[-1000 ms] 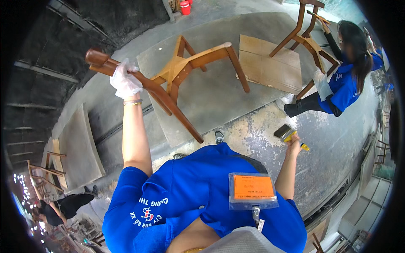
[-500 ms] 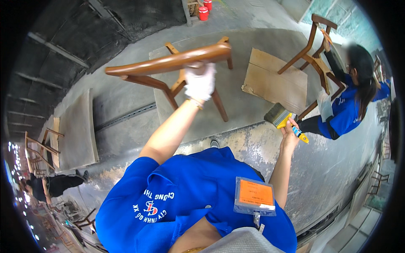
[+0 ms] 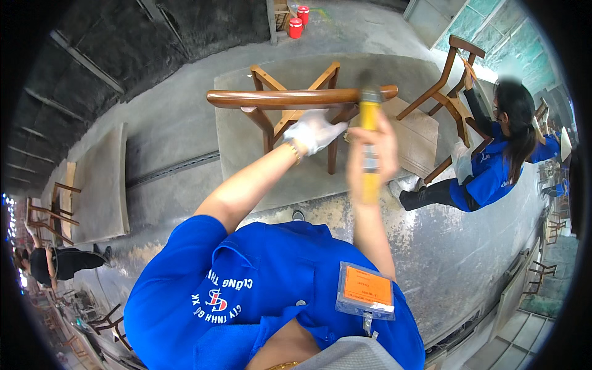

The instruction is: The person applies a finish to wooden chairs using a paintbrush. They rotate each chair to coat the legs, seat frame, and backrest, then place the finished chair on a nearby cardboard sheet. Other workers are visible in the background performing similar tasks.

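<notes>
A brown wooden chair frame [image 3: 271, 98] stands in front of me, its glossy curved back rail crossing the view and its seat braces bare. My left hand [image 3: 314, 131], in a white glove, is below the rail, its fingers closed around a back post on the right side. In my bare right hand [image 3: 383, 151] is a wide paintbrush [image 3: 370, 117] with a yellow handle, held upright and smeared by motion. The dark bristle end overlaps the right part of the rail; whether it touches the wood I cannot tell.
A sheet of cardboard [image 3: 416, 135] lies on the floor at the right. Beyond it, a co-worker in blue [image 3: 493, 179] handles another chair [image 3: 444, 80]. A large board [image 3: 102, 185] and a person in black [image 3: 74, 265] are at the left. Red buckets [image 3: 296, 28] stand far back.
The chair has turned, and its rail now lies nearly level. My left hand has moved from the rail to a post below. My right hand has brought the paintbrush leftward to the rail.
</notes>
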### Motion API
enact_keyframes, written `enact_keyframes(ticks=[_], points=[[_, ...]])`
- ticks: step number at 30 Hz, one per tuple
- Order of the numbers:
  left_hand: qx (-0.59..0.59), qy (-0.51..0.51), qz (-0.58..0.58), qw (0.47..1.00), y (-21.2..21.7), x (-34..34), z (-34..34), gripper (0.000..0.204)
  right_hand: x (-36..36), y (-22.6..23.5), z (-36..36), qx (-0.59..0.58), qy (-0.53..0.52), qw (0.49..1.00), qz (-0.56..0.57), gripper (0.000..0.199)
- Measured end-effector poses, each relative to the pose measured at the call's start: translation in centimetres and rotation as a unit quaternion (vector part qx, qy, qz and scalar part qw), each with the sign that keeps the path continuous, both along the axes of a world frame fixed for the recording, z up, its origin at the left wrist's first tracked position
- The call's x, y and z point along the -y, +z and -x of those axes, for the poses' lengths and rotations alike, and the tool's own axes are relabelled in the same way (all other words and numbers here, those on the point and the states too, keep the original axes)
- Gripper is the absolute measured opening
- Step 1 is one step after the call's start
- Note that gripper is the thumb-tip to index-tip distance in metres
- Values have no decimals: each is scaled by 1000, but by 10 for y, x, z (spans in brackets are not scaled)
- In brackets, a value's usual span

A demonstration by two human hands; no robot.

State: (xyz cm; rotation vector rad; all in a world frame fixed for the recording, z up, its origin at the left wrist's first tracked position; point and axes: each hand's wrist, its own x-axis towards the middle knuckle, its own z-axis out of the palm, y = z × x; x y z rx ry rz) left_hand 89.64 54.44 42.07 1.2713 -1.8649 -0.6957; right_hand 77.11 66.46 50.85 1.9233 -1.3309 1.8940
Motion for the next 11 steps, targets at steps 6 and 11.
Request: enact_keyframes(ticks=[6, 11], points=[[215, -89, -290, 928, -113, -89, -142, 42, -23, -9, -74, 30, 292, 951, -99, 16], [319, 117, -527, 779, -163, -255, -298, 54, 2, -6, -18, 93, -81, 991, 52, 17]])
